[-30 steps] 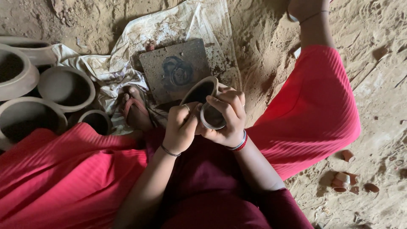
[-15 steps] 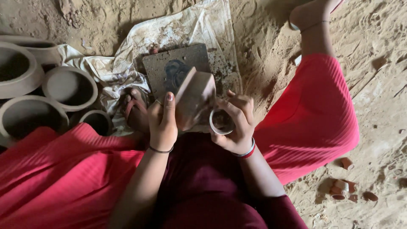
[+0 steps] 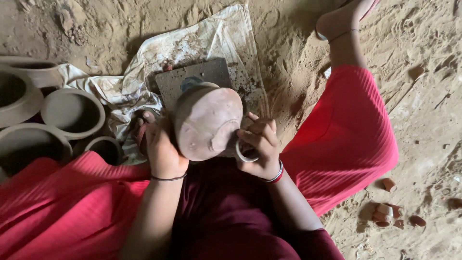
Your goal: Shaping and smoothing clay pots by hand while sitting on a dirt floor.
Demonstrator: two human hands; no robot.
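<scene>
I sit on the sandy ground with an unfired clay pot (image 3: 208,123) turned base-up over my lap; my left hand (image 3: 161,149) cups its side, fingers wrapped firmly round it; my right hand (image 3: 260,144) is closed on a small ring-shaped scraper (image 3: 244,153), its edge touching the pot's base; I judge this the trimming of the base; the next stroke calls for a steady left grip and light pressure. More clay bowls (image 3: 72,111) stand at my left, beside a flat slab (image 3: 192,79) on a cloth (image 3: 211,41).
</scene>
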